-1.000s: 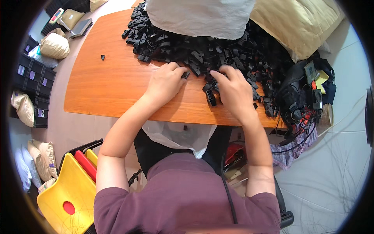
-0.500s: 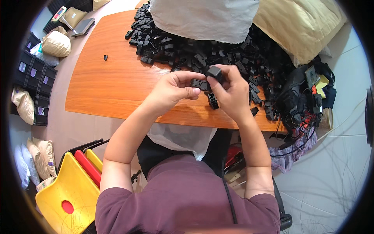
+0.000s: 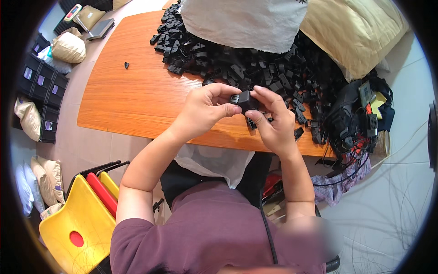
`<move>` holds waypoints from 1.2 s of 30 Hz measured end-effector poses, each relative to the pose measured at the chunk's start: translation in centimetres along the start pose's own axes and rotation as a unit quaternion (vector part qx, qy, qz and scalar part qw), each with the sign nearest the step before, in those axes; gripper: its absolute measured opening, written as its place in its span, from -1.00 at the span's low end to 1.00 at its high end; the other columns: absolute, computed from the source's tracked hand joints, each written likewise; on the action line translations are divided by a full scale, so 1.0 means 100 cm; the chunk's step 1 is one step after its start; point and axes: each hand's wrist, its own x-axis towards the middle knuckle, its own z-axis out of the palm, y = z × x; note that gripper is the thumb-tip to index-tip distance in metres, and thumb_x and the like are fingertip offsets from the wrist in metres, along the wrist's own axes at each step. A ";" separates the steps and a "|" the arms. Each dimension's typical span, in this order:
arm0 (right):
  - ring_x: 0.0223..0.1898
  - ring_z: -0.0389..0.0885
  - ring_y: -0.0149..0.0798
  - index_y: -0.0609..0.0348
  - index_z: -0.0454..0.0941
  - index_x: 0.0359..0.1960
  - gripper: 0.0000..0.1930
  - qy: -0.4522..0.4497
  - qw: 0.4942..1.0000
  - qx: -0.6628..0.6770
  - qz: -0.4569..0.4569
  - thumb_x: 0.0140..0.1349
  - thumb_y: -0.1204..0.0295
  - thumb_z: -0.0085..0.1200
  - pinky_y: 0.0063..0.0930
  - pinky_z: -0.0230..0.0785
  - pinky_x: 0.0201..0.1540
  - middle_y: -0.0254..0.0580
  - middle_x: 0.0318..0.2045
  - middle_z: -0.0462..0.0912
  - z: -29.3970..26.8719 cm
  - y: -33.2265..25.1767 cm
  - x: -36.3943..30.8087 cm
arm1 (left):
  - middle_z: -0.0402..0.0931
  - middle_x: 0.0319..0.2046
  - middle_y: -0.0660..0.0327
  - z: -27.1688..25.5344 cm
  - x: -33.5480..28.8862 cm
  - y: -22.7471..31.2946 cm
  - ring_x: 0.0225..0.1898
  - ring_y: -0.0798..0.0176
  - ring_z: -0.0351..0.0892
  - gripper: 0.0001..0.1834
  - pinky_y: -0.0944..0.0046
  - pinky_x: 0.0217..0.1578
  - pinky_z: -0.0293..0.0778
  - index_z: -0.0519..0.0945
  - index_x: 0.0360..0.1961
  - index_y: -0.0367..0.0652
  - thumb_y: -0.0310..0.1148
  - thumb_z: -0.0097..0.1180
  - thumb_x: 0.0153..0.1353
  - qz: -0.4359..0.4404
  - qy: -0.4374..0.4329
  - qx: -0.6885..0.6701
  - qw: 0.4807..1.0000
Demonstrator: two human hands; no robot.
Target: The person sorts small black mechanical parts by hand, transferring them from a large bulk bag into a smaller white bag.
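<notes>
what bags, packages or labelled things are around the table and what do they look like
White sack: top of the table, on the black parts, pale cloth.
Yellow sack: top right, big, tan-yellow.
Tan bags: floor, top left, rounded, beige.
Black bins: left of the table, small pale labels on the fronts.
Clear bag: hanging off the near table edge.

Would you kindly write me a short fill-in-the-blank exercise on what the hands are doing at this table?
1. Both hands, left hand and right hand, hold a small ____ plastic part.
2. The heap of black parts lies on an orange-brown ____.
3. A lone black piece lies on the person's ____ side of the heap.

Missing words: black; table; left
</notes>
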 end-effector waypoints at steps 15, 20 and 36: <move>-0.31 0.60 -0.09 0.25 0.47 -0.21 -0.65 0.063 0.960 -0.171 -0.214 -0.12 0.59 0.20 -0.37 0.49 -0.29 -0.08 -0.31 0.60 0.012 0.009 -0.010 | 0.48 -0.11 0.03 0.025 -0.016 0.003 -0.10 0.32 0.47 -0.50 0.34 -0.07 0.41 0.30 0.08 -0.37 -0.49 0.14 0.11 0.035 0.024 -0.101 0.994; -0.27 0.60 -0.15 0.25 0.41 -0.05 -0.59 -0.079 0.994 -0.056 0.057 -0.01 0.57 0.16 -0.43 0.45 -0.21 -0.06 -0.20 0.58 -0.002 -0.012 -0.049 | 0.54 -0.18 0.08 0.015 -0.043 -0.001 -0.13 0.24 0.55 -0.53 0.30 -0.14 0.44 0.34 0.06 -0.26 -0.42 0.13 0.12 0.063 -0.068 0.098 0.991; -0.44 0.57 -0.13 0.15 0.54 -0.32 -0.80 -0.042 0.969 -0.242 0.021 0.01 0.38 0.15 -0.34 0.41 -0.41 -0.17 -0.46 0.59 -0.015 0.008 -0.047 | 0.41 -0.39 0.22 -0.034 0.027 -0.027 -0.26 0.11 0.44 -0.77 0.18 -0.27 0.44 0.50 -0.31 -0.11 -0.32 0.16 -0.04 0.161 0.092 0.644 0.743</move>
